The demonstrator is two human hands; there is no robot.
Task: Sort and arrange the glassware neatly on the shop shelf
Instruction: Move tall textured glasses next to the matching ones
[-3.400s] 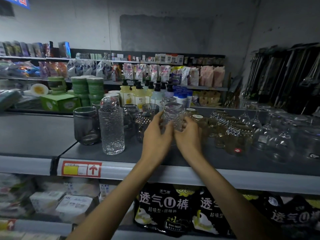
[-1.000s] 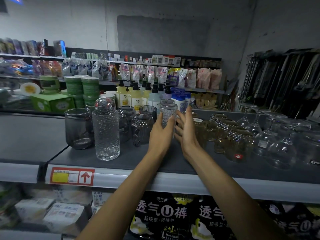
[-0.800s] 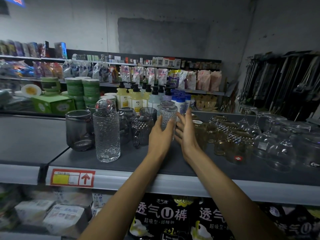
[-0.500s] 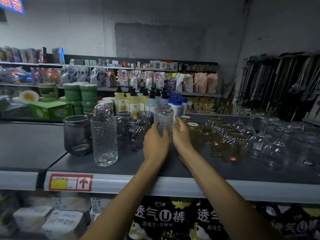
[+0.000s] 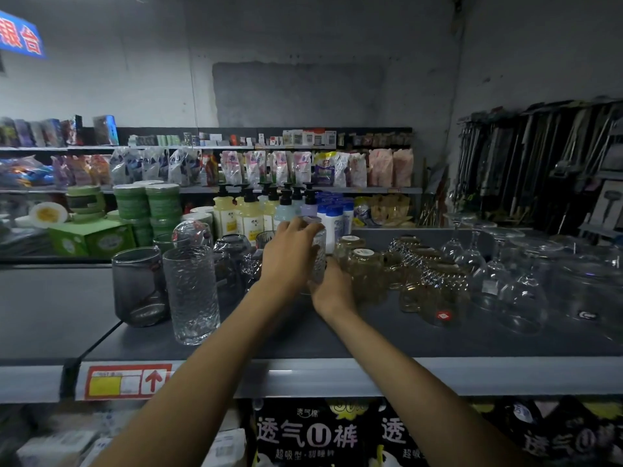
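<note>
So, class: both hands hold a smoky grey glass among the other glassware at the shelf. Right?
Not quite: the head view shows the glass in the left hand and right hand is clear and patterned, not smoky grey. The rest stands.

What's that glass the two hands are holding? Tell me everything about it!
The clear tumbler is see-through glass with a bumpy pattern on its wall. It is upright above the shelf, between dark glasses on the left and amber jars on the right. The left hand curls its fingers over its upper part; the right hand grips it near the bottom. The hands hide most of it.
</note>
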